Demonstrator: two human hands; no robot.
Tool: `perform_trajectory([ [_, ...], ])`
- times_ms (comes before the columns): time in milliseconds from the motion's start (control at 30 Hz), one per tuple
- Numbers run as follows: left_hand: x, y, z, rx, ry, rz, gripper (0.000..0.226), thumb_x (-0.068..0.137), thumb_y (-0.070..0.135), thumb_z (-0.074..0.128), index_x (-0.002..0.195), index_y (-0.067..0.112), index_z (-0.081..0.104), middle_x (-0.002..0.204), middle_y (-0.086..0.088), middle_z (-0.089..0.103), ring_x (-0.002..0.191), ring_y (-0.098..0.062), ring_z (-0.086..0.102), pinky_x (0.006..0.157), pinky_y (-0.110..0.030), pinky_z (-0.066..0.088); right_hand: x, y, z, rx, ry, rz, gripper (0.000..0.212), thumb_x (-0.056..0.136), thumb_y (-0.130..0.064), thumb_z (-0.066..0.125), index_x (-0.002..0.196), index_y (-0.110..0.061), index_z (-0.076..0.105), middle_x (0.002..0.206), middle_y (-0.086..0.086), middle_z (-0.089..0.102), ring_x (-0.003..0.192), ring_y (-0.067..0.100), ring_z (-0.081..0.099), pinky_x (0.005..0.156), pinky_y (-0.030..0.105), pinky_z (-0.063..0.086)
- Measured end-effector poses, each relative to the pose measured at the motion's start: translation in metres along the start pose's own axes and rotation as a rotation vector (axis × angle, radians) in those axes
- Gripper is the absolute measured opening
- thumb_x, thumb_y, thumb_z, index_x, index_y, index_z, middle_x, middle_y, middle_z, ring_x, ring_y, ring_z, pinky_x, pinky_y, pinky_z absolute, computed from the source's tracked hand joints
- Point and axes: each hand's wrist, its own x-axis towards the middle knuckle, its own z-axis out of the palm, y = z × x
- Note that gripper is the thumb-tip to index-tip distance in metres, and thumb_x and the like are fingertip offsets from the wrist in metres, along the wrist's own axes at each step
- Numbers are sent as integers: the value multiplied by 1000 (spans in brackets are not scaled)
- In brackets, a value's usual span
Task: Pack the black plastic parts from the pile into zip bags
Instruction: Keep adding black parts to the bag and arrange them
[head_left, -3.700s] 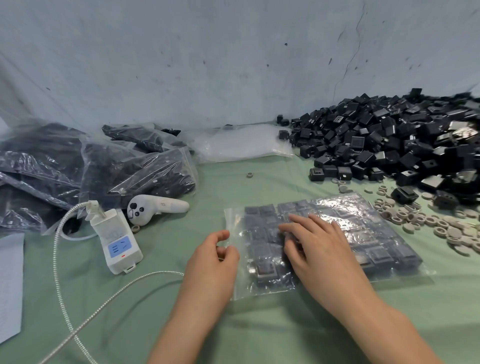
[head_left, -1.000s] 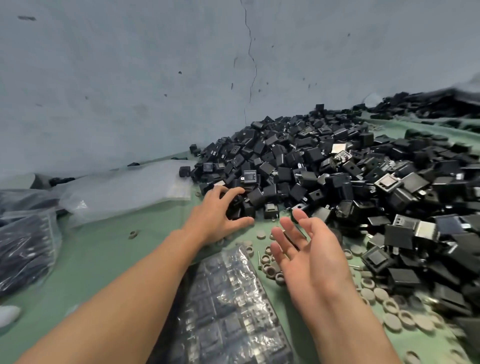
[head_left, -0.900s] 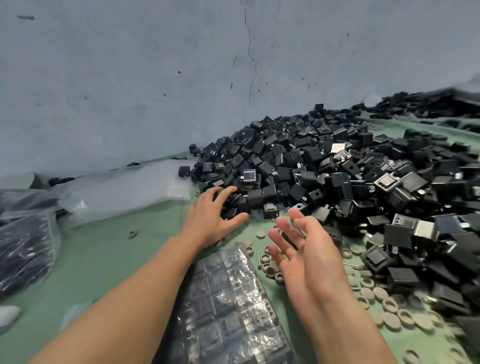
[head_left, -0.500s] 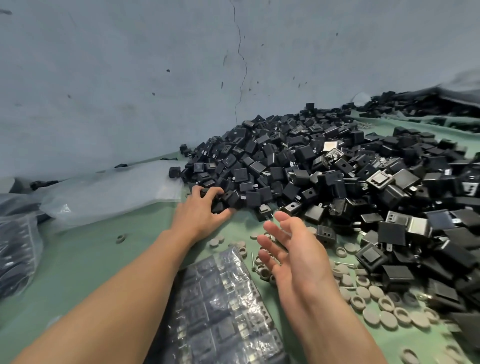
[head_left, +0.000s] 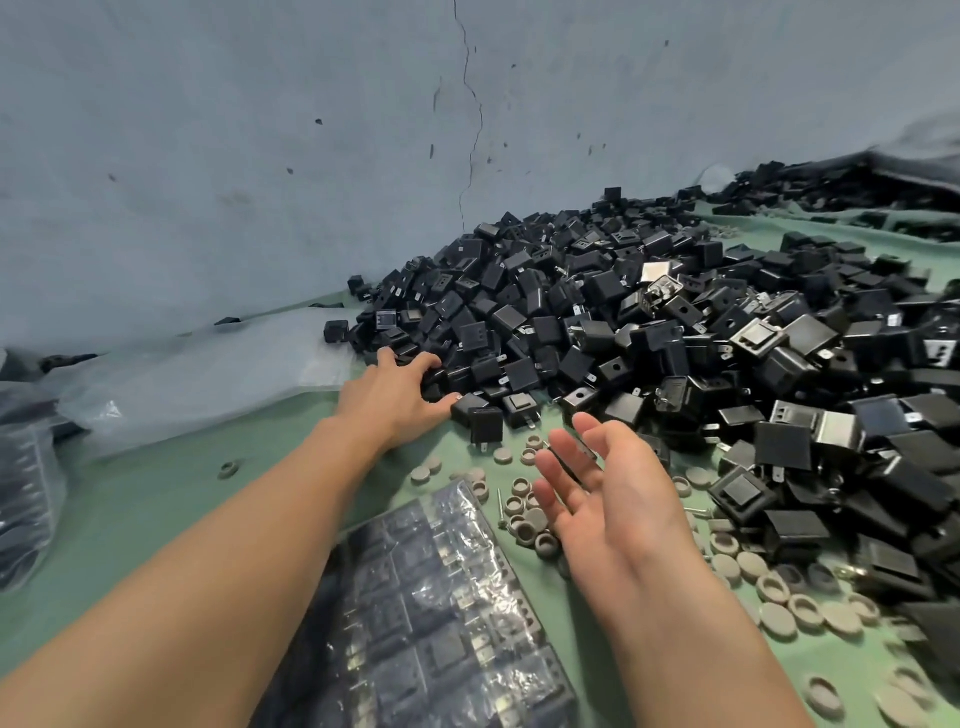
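A big pile of black plastic parts (head_left: 649, 332) fills the right and middle of the green table, up against the wall. My left hand (head_left: 395, 400) reaches into the pile's front-left edge, its fingers curled over a few black parts, thumb beside a loose part (head_left: 485, 421). My right hand (head_left: 608, 493) hovers palm up with straight fingers, holding nothing, just in front of the pile. A filled zip bag (head_left: 431, 613) of black parts lies flat between my forearms. A stack of empty zip bags (head_left: 197, 374) lies at the left by the wall.
Several grey round caps (head_left: 524, 519) are scattered on the green table (head_left: 156, 509) between the bag and the pile, more at the right (head_left: 779, 603). Filled bags (head_left: 26, 499) sit at the far left edge. A cracked grey wall closes off the back.
My left hand has closed its fingers further on parts at the pile's edge and dragged a few toward me. The right hand stays open, palm up.
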Motion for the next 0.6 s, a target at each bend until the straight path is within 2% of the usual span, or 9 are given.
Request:
perform_trajectory([
  [133, 5, 2, -19, -18, -135, 40, 77, 74, 87, 44, 134, 38, 40, 131, -6, 41, 86, -23, 57, 73, -34, 44, 1, -2, -1, 14, 16, -2, 17, 97, -12, 46, 99, -17, 63, 90, 4, 65, 75, 19, 59, 65, 30, 48],
  [200, 5, 1, -25, -18, -208, 34, 85, 70, 91, 44, 137, 37, 39, 135, -7, 39, 93, -26, 60, 80, -36, 49, 2, -3, -1, 20, 25, -7, 18, 97, -12, 46, 99, -17, 63, 90, 4, 65, 75, 18, 59, 65, 30, 48],
  [267, 5, 4, -30, -22, -309, -5, 98, 67, 93, 44, 147, 38, 31, 147, -12, 30, 109, -32, 58, 94, -44, 50, 2, -3, -1, 24, 36, -10, 18, 97, -13, 45, 99, -17, 62, 91, 4, 65, 75, 18, 58, 65, 29, 47],
  [333, 7, 6, -37, -51, -384, -42, 97, 72, 88, 49, 151, 37, 26, 153, -16, 22, 113, -34, 56, 100, -48, 48, 0, -2, 0, 25, 37, -12, 18, 97, -12, 45, 99, -18, 63, 91, 4, 65, 75, 18, 58, 65, 30, 48],
  [400, 9, 3, -40, -76, -395, -33, 85, 78, 76, 54, 149, 37, 29, 148, -15, 26, 104, -30, 58, 98, -47, 50, -3, -2, 0, 24, 25, -7, 18, 96, -12, 46, 100, -17, 63, 90, 4, 65, 75, 18, 59, 65, 30, 48],
  [500, 5, -7, -41, -138, -409, 28, 78, 72, 68, 58, 141, 38, 38, 134, -9, 45, 103, -26, 59, 97, -44, 50, -6, -6, -1, 43, 16, -7, 18, 97, -12, 45, 99, -17, 62, 90, 4, 65, 74, 18, 58, 66, 30, 48],
  [533, 1, -11, -41, -183, -419, 38, 77, 68, 67, 58, 137, 37, 40, 125, -6, 54, 100, -23, 61, 91, -41, 53, -7, -8, -2, 54, 19, -14, 18, 97, -12, 45, 98, -17, 62, 91, 4, 64, 74, 18, 58, 66, 30, 48],
  [600, -9, -16, -42, -276, -435, 21, 71, 63, 66, 58, 125, 36, 45, 107, -1, 65, 84, -17, 64, 68, -32, 54, -10, -11, -2, 71, 19, -30, 19, 98, -12, 44, 98, -18, 62, 94, 4, 64, 76, 17, 58, 66, 29, 48],
])
